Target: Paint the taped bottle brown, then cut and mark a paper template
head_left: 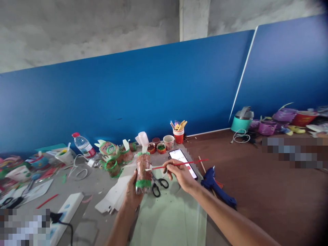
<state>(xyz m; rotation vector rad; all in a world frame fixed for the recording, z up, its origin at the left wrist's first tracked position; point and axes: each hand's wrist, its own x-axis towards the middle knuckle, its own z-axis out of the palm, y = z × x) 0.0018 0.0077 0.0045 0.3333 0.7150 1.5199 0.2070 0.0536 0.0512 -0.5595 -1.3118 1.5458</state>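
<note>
My left hand (133, 189) is wrapped round a cut plastic bottle (143, 167), painted brown with green bands near its top and bottom. It stands upright above the pale green sheet (164, 218). Between the fingers of my right hand (179, 174) is a thin red paintbrush (188, 163), pointing left. Its pale tip lies at the bottle's brown side; whether it touches, I cannot tell. Black-handled scissors (160, 186) lie just right of the bottle, their blades partly hidden. Under my right hand, partly covered, is a phone (180, 156) with a lit screen.
A blue glue gun (217, 189) lies right of my forearm. Along the blue partition (143, 92) stand painted pots (112, 167), a paper cup (168, 141), a red cup (178, 136) of tools and a water bottle (84, 147). A power strip (65, 217) lies front left.
</note>
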